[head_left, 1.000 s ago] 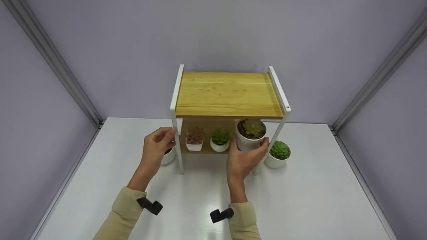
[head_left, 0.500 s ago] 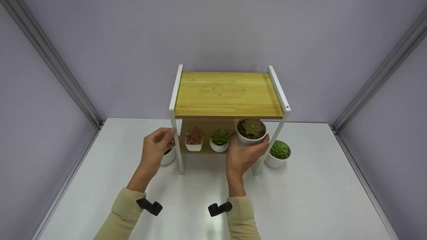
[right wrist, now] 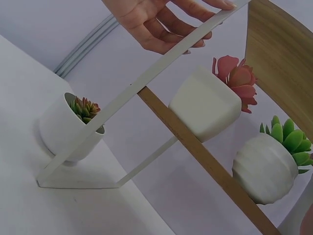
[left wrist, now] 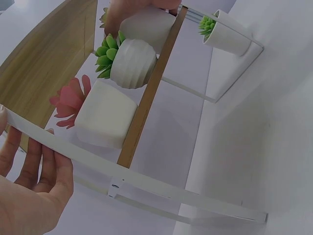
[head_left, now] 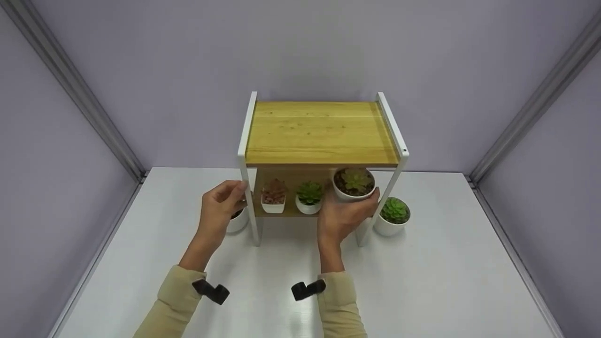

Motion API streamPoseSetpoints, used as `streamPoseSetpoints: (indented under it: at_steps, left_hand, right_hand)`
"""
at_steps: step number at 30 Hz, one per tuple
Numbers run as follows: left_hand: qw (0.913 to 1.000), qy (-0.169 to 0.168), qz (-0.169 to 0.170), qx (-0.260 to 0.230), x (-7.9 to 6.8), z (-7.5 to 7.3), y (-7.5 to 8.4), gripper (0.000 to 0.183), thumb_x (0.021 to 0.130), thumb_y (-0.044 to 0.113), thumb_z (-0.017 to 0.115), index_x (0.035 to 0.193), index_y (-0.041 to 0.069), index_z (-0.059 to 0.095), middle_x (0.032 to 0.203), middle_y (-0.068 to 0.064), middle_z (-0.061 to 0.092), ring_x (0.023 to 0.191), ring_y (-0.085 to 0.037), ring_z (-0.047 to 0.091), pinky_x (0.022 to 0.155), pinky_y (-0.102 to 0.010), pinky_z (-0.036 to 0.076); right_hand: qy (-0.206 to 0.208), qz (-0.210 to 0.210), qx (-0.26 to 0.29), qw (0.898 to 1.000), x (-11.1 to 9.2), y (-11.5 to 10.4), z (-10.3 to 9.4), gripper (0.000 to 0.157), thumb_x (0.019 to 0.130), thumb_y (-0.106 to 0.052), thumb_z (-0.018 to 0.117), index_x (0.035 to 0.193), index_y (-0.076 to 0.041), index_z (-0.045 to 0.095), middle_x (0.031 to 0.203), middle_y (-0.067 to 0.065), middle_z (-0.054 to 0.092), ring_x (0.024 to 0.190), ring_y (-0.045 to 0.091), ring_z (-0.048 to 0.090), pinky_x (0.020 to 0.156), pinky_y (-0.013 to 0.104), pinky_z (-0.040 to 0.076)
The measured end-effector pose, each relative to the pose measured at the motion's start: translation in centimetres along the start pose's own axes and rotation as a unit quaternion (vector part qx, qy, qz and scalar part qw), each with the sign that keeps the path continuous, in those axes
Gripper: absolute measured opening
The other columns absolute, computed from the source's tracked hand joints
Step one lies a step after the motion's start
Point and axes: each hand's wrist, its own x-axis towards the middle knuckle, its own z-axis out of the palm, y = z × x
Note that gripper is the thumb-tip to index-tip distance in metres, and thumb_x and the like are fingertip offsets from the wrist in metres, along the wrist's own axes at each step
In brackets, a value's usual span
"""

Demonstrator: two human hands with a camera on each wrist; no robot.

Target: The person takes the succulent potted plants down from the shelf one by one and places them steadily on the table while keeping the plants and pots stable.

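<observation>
My left hand [head_left: 217, 209] grips the white front left post [left wrist: 93, 156] of a small wooden shelf rack [head_left: 319, 134], thumb on one side and fingers on the other. At the right end of the middle board, my right hand [head_left: 342, 220] holds a white-potted succulent [head_left: 355, 183] from the front, upright, fingers curled round the pot under the top board. Left of it on that board stand a green succulent [head_left: 309, 193] in a ribbed white pot and a red succulent [head_left: 273, 195] in a squarish white pot. The right wrist view shows only a sliver of the right hand.
Outside the rack's right leg, a green potted succulent [head_left: 392, 217] stands on the white table [head_left: 436, 263]. Another potted succulent [right wrist: 78, 125] stands outside the left leg, partly behind the left hand in the head view. Pale walls [head_left: 310, 42] enclose the table.
My right hand has moved slightly forward with the held potted succulent, deeper onto the middle board. The left hand stays on the post.
</observation>
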Motion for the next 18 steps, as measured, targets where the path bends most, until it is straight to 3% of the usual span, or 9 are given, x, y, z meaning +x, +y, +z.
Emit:
streamPoseSetpoints:
  at_steps: [7,13,18]
  left_hand:
    - [0.9999,-0.003,-0.008,0.005,0.01,-0.19,-0.02,0.026,0.103,0.031,0.07,0.113,0.007,0.075,0.108,0.001,0.074,0.108,-0.015,0.073,0.098,-0.029,0.062]
    - [0.9999,-0.009,-0.004,-0.012,-0.1,-0.38,-0.2,0.025,0.103,0.028,0.069,0.111,0.006,0.074,0.109,-0.005,0.073,0.107,-0.018,0.073,0.098,-0.03,0.062]
    - [0.9999,-0.007,0.0,-0.009,-0.06,-0.45,-0.2,0.023,0.104,0.027,0.069,0.111,0.007,0.075,0.106,-0.002,0.074,0.106,-0.017,0.073,0.098,-0.03,0.062]
  right_hand:
    - [0.009,-0.003,-0.013,1.0,0.01,0.07,0.31,0.103,0.083,-0.026,0.089,0.159,0.004,0.027,0.156,0.026,0.041,0.147,0.039,0.04,0.124,0.055,0.036]
    - [0.017,-0.01,-0.011,1.0,0.07,0.06,0.48,0.105,0.079,-0.026,0.092,0.157,0.005,0.03,0.153,0.025,0.044,0.144,0.041,0.043,0.121,0.056,0.038]
    - [0.016,-0.01,-0.013,1.0,0.15,0.1,0.6,0.106,0.077,-0.026,0.093,0.157,0.006,0.031,0.154,0.026,0.044,0.144,0.042,0.042,0.121,0.057,0.038]
